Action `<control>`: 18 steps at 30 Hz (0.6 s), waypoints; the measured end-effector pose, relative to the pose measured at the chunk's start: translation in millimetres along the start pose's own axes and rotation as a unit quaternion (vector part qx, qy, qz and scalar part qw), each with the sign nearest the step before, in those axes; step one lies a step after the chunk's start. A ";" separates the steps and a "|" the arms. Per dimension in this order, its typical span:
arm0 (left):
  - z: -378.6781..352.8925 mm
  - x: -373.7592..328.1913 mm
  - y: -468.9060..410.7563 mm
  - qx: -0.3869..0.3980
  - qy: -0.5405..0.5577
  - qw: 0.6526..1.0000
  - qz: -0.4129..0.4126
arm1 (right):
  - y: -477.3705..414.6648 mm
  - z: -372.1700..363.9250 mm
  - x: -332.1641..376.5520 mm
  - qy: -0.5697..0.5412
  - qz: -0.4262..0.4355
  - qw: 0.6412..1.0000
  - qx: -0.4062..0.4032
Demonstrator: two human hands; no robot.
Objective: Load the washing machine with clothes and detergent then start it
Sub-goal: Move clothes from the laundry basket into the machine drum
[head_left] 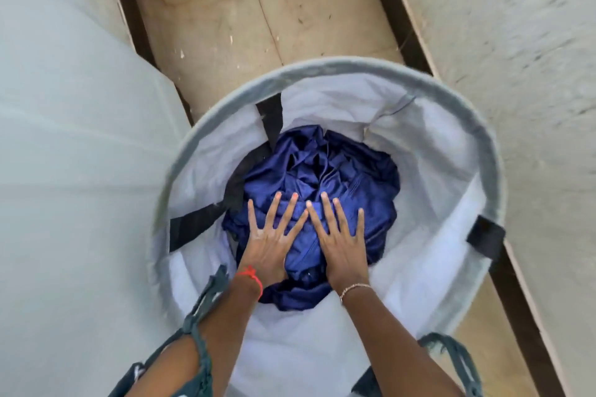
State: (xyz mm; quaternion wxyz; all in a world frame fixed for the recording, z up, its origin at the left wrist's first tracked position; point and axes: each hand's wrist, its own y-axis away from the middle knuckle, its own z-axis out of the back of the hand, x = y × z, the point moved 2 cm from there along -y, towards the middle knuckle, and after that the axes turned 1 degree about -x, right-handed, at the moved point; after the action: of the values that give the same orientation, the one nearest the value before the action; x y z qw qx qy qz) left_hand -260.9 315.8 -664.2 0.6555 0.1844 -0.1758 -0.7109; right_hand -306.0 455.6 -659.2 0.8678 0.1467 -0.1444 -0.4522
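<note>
Both your left hand (269, 248) and right hand (343, 250) lie flat, fingers spread, on the blue clothes (322, 171) beneath them; curl the fingers under and gather the bundle before lifting.

No readable text, label, brand, number or sign anywhere in view.

Under both hands, the clothes (319, 171) are dark blue cloth with a faint sheen, crumpled. Around them the hamper (429, 151) is matt white fabric with a grey cloth rim. Beyond the fingertips, the floor (258, 10) is smooth beige tile, stained.
</note>
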 end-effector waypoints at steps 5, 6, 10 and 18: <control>-15.9 -1.7 -3.5 0.021 0.022 0.999 0.016 | -11.2 -15.3 -2.4 0.041 0.020 0.998 0.033; -18.3 -1.9 -3.8 0.041 0.035 0.998 0.016 | -11.9 -15.9 -2.3 0.045 0.026 0.998 0.036; -13.4 -5.6 -7.0 0.069 0.034 0.997 0.009 | -17.0 -10.8 0.2 0.060 0.038 0.996 0.051; 61.0 -5.6 3.7 0.007 0.050 0.999 0.000 | -9.5 87.9 -0.9 0.038 0.031 0.999 -0.007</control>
State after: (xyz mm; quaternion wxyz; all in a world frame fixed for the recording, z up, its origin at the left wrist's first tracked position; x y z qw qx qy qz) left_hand -287.3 321.6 -609.1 0.6622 0.2238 -0.1476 -0.6997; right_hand -347.2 440.2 -582.6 0.8874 0.1530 -0.1121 -0.4201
